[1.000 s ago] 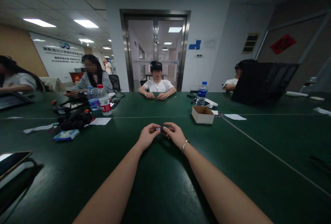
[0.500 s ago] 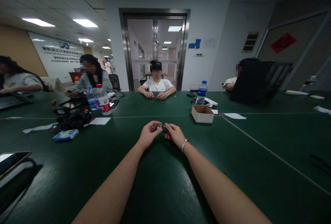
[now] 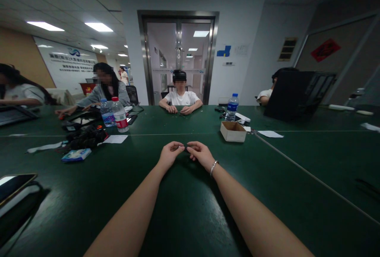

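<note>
My left hand [image 3: 170, 154] and my right hand [image 3: 202, 153] meet over the green table [image 3: 184, 209], thumbs and fingers bent into pinches that face each other. Between their fingertips shows a small dark object [image 3: 185, 150], mostly covered by the fingers, so its kind is unclear. Both hands appear closed on it. A silver bracelet [image 3: 213, 167] circles my right wrist. Beyond my right hand stands a small open cardboard box [image 3: 233, 132].
Water bottles [image 3: 119, 115] stand at left behind black gear [image 3: 86, 136] and a blue packet [image 3: 76, 155]. A phone [image 3: 16, 186] lies near left. Another bottle [image 3: 232, 106] and a paper sheet [image 3: 270, 134] are at right. Several people sit around the table.
The small object, showing dark and shiny parts before, is now mostly covered by my fingers. My right hand's fingers have shifted slightly. At left, a seated person's arm has stretched out across the table.
</note>
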`<state>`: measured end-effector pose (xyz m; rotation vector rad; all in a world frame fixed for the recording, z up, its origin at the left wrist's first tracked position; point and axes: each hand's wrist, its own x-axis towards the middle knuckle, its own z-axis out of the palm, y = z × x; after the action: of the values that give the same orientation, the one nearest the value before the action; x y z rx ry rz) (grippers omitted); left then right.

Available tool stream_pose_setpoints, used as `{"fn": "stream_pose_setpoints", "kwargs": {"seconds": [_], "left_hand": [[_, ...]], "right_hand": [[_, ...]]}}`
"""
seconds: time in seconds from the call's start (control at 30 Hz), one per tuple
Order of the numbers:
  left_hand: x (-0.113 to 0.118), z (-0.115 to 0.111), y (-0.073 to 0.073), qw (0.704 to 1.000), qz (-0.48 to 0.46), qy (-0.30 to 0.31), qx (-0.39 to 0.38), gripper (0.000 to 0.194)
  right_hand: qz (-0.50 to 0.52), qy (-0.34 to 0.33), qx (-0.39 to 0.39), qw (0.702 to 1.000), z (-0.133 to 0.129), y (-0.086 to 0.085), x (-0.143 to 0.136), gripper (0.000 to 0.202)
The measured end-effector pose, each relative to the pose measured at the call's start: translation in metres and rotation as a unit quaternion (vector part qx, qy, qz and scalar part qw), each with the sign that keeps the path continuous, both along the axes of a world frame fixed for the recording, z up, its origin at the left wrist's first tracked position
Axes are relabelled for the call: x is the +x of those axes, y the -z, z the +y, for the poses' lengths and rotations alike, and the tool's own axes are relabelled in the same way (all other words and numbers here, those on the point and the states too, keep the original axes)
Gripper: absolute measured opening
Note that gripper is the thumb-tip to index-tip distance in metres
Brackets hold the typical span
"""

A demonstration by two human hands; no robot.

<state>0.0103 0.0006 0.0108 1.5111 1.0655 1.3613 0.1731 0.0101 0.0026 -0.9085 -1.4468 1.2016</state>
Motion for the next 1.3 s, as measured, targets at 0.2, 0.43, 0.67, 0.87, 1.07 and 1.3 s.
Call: {"fn": "stream_pose_setpoints", "kwargs": {"seconds": [0.2,0.43,0.67,0.87,1.07,1.3], "left_hand": [[-0.001,0.006,0.007,0.996,-0.025,-0.004,-0.083,0.035],[-0.006,0.006,0.005,0.995,0.013,-0.029,-0.097,0.043],[-0.005,0.006,0.003,0.99,0.032,-0.059,-0.125,0.044],[-0.002,0.002,-0.001,0.997,0.03,-0.042,-0.055,0.037],[-0.001,-0.001,-0.004,1.0,-0.01,0.018,0.023,0.026],[0.0,0.002,-0.002,0.998,-0.062,0.009,0.019,0.033]], "right_hand": [[-0.011,0.008,0.037,0.999,-0.005,-0.003,-0.004,0.036],[-0.061,0.038,0.056,0.996,-0.013,-0.01,-0.01,0.032],[-0.095,0.068,0.08,0.99,-0.019,-0.014,-0.017,0.028],[-0.07,0.074,0.082,0.991,-0.015,-0.009,-0.016,0.03],[0.011,0.034,0.017,0.999,-0.005,-0.004,-0.009,0.04],[0.009,-0.017,-0.017,1.0,-0.001,-0.001,-0.007,0.046]]}}
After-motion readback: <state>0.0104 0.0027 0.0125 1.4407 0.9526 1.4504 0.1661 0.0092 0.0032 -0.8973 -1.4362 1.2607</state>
